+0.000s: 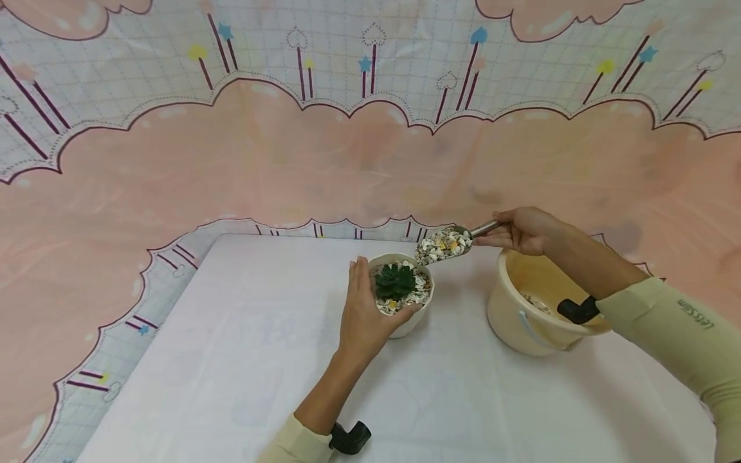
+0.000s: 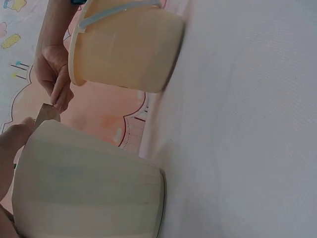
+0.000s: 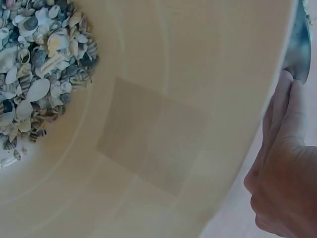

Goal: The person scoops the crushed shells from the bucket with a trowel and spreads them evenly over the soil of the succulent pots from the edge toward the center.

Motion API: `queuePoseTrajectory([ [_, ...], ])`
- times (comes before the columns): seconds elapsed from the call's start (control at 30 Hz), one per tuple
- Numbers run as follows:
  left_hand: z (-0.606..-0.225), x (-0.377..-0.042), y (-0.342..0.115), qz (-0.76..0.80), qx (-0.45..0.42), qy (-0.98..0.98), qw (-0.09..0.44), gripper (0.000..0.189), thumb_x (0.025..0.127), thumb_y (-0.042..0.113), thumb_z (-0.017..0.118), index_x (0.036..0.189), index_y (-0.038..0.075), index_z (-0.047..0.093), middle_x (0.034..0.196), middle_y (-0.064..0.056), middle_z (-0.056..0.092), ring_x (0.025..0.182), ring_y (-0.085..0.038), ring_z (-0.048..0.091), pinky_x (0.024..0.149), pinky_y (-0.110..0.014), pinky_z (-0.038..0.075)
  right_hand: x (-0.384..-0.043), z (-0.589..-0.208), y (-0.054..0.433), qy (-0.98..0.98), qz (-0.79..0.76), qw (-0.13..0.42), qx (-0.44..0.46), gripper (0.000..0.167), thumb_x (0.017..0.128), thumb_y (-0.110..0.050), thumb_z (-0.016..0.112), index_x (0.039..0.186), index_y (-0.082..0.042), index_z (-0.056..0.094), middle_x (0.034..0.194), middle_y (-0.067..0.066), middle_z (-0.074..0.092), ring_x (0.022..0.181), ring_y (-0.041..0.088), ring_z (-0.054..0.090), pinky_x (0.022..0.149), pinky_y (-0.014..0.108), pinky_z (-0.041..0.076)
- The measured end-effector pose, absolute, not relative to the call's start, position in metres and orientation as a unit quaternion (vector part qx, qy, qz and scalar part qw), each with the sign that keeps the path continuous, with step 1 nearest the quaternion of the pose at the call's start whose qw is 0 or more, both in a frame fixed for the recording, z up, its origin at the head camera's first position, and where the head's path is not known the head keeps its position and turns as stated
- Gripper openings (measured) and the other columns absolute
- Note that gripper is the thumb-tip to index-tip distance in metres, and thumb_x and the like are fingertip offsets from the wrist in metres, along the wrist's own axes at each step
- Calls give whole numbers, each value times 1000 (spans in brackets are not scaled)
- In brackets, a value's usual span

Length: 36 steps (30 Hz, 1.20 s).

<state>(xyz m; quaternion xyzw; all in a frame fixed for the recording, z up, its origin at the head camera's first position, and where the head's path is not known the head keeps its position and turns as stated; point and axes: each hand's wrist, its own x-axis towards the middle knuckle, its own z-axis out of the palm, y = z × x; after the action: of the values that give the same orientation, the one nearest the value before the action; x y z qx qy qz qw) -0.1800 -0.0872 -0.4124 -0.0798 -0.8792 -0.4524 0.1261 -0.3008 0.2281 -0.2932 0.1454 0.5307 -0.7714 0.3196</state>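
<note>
My left hand [image 1: 366, 325] holds a white flower pot [image 1: 406, 330], fingers along its far left side and thumb over the near rim. A dark green succulent [image 1: 395, 281] stands in the pot among small shells [image 1: 419, 296]. With my right hand [image 1: 525, 230] I grip the handle of a metal scoop [image 1: 485, 228], heaped with mixed small shells [image 1: 444, 244]. The scoop's front edge is right at the pot's right rim. In the left wrist view the pot [image 2: 89, 183] hides most of the scoop.
A cream bucket [image 1: 509, 318] with a pale blue handle [image 1: 535, 331] stands on the white table [image 1: 260, 360], below my right forearm. Shells [image 3: 42, 74] lie at its bottom in the right wrist view. A patterned pink cloth [image 1: 347, 167] hangs behind the table.
</note>
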Motion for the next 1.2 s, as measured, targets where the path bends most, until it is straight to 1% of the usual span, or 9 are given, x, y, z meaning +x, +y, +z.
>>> queuePoseTrajectory([
  [0.23,-413,-181,-87,-443,-86,-884,125,136,70,51,98,166,-2,18,172,-19,17,160,-34,10,122,-52,28,-303,-302,225,552,-761,316,130,44,117,-19,32,110,12,62,99,30,74,92,36,78,93,36,57],
  [0.47,-414,-185,-89,-436,-98,-886,124,135,70,50,98,165,-4,18,171,-22,21,158,-36,18,122,-51,30,-307,-305,223,560,-756,311,132,37,117,-18,32,118,13,52,96,30,74,89,36,78,93,37,58],
  [0.57,-414,-188,-92,-436,-105,-886,117,135,70,50,97,165,-5,19,170,-23,23,158,-37,20,121,-52,30,-307,-306,222,563,-755,310,133,37,117,-18,32,116,13,52,95,30,74,88,36,78,92,37,58],
  [0.63,-413,-190,-93,-433,-106,-888,111,135,70,50,97,165,-5,19,170,-23,24,157,-37,21,121,-52,30,-308,-306,221,563,-755,310,132,39,117,-18,32,113,13,56,95,30,74,88,36,78,92,37,58],
  [0.8,-409,-186,-89,-427,-85,-895,96,138,70,51,98,165,-5,16,171,-23,18,159,-37,12,122,-52,28,-307,-308,221,562,-756,311,129,44,117,-19,33,105,12,63,96,30,74,89,36,78,91,37,58],
  [0.9,-406,-182,-84,-419,-74,-900,95,139,69,53,98,164,-8,16,171,-26,17,159,-40,10,121,-53,29,-306,-308,221,564,-755,310,126,46,117,-19,33,104,11,65,96,30,74,89,36,78,91,36,58],
  [0.97,-406,-181,-82,-413,-74,-902,104,139,69,52,98,163,-10,18,169,-28,20,158,-43,15,120,-54,32,-306,-308,221,563,-756,309,124,46,117,-19,33,105,12,64,96,30,74,89,36,78,91,37,58],
  [1.07,-407,-183,-83,-404,-81,-904,119,137,68,50,99,162,-10,19,166,-28,26,154,-42,26,118,-52,37,-306,-308,220,563,-758,304,122,43,117,-19,32,109,13,61,96,30,74,89,36,78,91,37,58],
  [1.2,-410,-188,-89,-409,-94,-901,112,138,68,48,100,164,-7,17,166,-26,28,151,-40,33,117,-51,39,-305,-307,219,568,-758,299,115,41,117,-18,32,113,13,57,96,30,74,89,36,78,91,38,58],
])
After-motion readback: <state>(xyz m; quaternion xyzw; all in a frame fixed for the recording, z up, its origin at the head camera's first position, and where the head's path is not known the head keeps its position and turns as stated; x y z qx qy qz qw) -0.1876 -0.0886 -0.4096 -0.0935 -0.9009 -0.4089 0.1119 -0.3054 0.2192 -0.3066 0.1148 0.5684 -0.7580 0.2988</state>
